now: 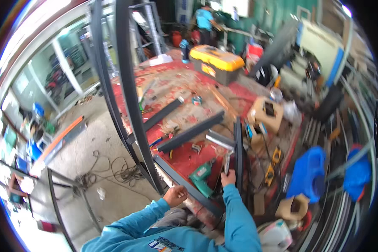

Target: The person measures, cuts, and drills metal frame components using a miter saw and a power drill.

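Observation:
My right hand (pixel 228 178) is closed around the lower end of a slim silver-and-dark hand tool (pixel 227 161), whose exact kind I cannot make out. The tool points away from me, close to an upright-looking dark metal bar (pixel 238 147). My left hand (pixel 175 195) has its fingers curled in beside a dark metal bar (pixel 185 183); what it holds, if anything, is too small to name. Between my hands a green power drill (pixel 202 176) lies on the red patterned carpet (pixel 185 158). A short silver metal profile (pixel 220 139) lies beyond the tool.
Tall dark metal posts (pixel 130 84) stand at my left. Loose bars (pixel 193 131) lie ahead. Further off is a yellow-lidded toolbox (pixel 216 63); a person (pixel 204 19) stands at the back. A blue jerrycan (pixel 308 174) and cardboard box (pixel 266 113) are right; tangled cable (pixel 128 171) lies left.

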A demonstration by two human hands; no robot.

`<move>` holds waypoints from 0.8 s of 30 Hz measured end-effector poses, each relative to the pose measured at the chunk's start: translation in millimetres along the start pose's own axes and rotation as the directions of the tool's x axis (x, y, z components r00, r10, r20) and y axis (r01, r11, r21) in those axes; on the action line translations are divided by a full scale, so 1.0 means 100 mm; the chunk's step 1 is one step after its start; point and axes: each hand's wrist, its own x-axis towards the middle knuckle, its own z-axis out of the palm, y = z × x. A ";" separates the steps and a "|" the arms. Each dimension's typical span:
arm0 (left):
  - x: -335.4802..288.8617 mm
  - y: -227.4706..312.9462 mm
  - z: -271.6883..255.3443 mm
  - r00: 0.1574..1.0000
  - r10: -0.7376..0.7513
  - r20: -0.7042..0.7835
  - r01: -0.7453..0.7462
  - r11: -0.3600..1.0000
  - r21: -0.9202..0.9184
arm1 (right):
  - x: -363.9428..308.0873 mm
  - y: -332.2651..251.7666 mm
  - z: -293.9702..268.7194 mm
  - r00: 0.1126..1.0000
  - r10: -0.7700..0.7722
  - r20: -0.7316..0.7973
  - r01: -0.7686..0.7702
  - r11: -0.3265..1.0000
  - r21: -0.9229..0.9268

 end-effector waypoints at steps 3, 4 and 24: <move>-0.18 0.01 -0.14 0.998 -0.061 -0.016 0.061 0.998 0.022 | 0.09 -0.32 0.03 0.993 -0.058 0.100 0.042 0.988 0.152; -0.18 0.03 -0.12 0.998 -0.048 -0.040 0.049 0.999 0.021 | 0.10 -0.46 -0.05 0.989 -0.139 0.058 0.126 0.974 0.191; 0.37 2.20 0.32 0.790 0.541 0.290 -0.436 0.827 -0.355 | -1.71 -1.48 -2.22 0.898 -0.291 0.330 0.333 0.940 -0.076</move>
